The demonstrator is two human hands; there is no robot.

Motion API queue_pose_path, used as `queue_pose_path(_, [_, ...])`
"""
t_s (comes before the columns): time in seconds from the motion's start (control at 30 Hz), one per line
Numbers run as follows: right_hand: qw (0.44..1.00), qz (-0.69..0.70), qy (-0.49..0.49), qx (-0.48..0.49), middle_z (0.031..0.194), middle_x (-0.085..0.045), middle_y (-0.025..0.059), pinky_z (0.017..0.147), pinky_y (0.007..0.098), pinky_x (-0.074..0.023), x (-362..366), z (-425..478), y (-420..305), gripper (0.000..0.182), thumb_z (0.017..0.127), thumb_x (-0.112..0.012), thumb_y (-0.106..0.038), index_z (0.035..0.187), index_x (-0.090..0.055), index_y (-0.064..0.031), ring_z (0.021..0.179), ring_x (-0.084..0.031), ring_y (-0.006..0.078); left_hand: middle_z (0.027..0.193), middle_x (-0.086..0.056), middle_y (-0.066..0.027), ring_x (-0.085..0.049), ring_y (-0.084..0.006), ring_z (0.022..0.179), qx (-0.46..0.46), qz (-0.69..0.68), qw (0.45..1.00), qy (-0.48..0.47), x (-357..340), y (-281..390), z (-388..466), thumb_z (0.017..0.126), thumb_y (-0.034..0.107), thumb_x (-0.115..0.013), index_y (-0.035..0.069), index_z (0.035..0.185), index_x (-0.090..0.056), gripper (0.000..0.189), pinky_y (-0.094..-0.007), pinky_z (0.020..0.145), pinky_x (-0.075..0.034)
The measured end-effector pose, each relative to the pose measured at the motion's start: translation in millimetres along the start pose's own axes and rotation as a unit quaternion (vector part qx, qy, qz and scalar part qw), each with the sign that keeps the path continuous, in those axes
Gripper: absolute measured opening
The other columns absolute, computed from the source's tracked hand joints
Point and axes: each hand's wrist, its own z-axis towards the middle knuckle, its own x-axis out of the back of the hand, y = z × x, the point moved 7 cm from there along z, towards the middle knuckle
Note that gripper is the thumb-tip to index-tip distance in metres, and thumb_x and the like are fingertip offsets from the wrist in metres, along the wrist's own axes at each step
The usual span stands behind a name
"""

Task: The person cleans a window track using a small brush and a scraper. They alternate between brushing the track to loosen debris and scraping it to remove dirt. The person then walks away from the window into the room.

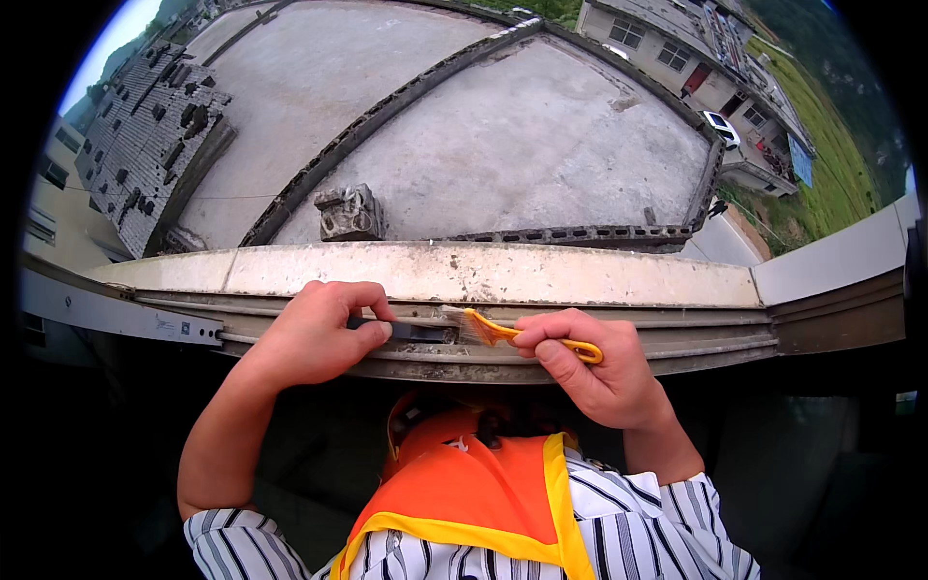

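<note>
At the window's sliding track (696,337), my left hand (322,333) pinches a dark, flat, narrow tool (420,333) that lies along the grooves. What kind of tool it is, I cannot tell. My right hand (598,362) grips the yellow plastic handle of a small brush (496,330). Its pale bristles point left and touch the track just beside the dark tool's end. Dirt and loose debris (442,350) lie in the grooves around the bristles.
A pale, stained outer sill (348,272) runs beyond the track. The white window frame (123,304) stands at the left, and a side wall (834,239) bounds the right. Outside, far below, lie a flat concrete roof (522,145) and a tiled roof (145,138).
</note>
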Motion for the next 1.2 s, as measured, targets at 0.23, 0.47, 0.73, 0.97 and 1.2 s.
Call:
queue_pose_path(0.23, [0.997,-0.045,-0.001,0.057,0.092,-0.067,0.014,0.072,0.0292,-0.0523,-1.9,1.3,-15.8,0.014,0.089,-0.059,-0.007,0.1,-0.063,0.0009,0.08,-0.067,0.023,0.06,-0.055,-0.0032,-0.048,-0.0088,0.057,-0.014,-0.005,1.0,0.005,-1.8,-0.8,0.1,0.079,0.011,-0.066,0.004,0.088,-0.065,0.012,-0.0264,0.054,-0.041])
queue_pose_path(0.47, [0.995,-0.087,0.004,0.057,0.089,-0.067,0.014,0.071,0.0297,-0.0524,13.6,-6.2,-24.1,0.012,0.089,-0.06,-0.006,0.097,-0.064,0.0016,0.078,-0.067,0.0242,0.061,-0.055,-0.0026,-0.048,-0.0083,0.058,-0.002,-0.009,1.0,-0.006,1.5,-7.8,-3.1,0.08,0.011,-0.065,0.003,0.09,-0.065,0.013,-0.0254,0.054,-0.041])
queue_pose_path(0.73, [0.999,-0.013,-0.005,0.04,0.09,-0.068,0.0126,0.071,0.0286,-0.0519,-8.6,3.9,-12.4,0.013,0.09,-0.058,-0.008,0.1,-0.063,-0.0007,0.08,-0.067,0.0218,0.061,-0.055,-0.0022,-0.047,-0.008,0.058,-0.014,0.003,1.0,-0.019,0.7,-3.6,-0.7,0.08,0.011,-0.065,0.003,0.091,-0.065,0.013,-0.0252,0.054,-0.04])
queue_pose_path(0.97, [0.998,-0.045,0.008,0.041,0.089,-0.068,0.0122,0.07,0.0284,-0.0518,6.5,1.3,-18.6,0.012,0.09,-0.059,-0.008,0.098,-0.064,-0.001,0.077,-0.067,0.0216,0.063,-0.058,-0.0063,-0.052,-0.0127,0.058,-0.011,-0.013,1.0,-0.011,-0.8,-7.2,-3.5,0.081,0.013,-0.064,0.004,0.091,-0.064,0.014,-0.0283,0.056,-0.043])
queue_pose_path(1.2, [0.999,-0.026,-0.014,0.041,0.087,-0.067,0.0115,0.068,0.0287,-0.0511,-5.1,5.5,-11.9,0.011,0.089,-0.059,-0.008,0.097,-0.064,-0.0012,0.074,-0.066,0.0211,0.062,-0.059,-0.0083,-0.054,-0.0148,0.057,-0.022,0.004,1.0,-0.015,-0.4,-6.5,-1.2,0.081,0.014,-0.064,0.004,0.091,-0.064,0.015,-0.0295,0.057,-0.045])
